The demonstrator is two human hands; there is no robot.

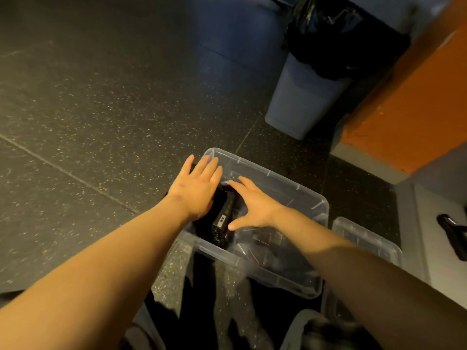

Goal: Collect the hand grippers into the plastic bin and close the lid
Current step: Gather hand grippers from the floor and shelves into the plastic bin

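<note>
Both hands, left hand [195, 188] and right hand [255, 203], fingers spread wide, empty, over plastic bin [298, 195]. Hand grippers [223, 218] beneath, probably loose; could snag the lid [366, 238].

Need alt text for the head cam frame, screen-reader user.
Two bare hands, left hand and right hand, spread open over a clear plastic bin on a dark speckled floor, with black hand grippers inside. Its lid lies to the right, off.
</note>
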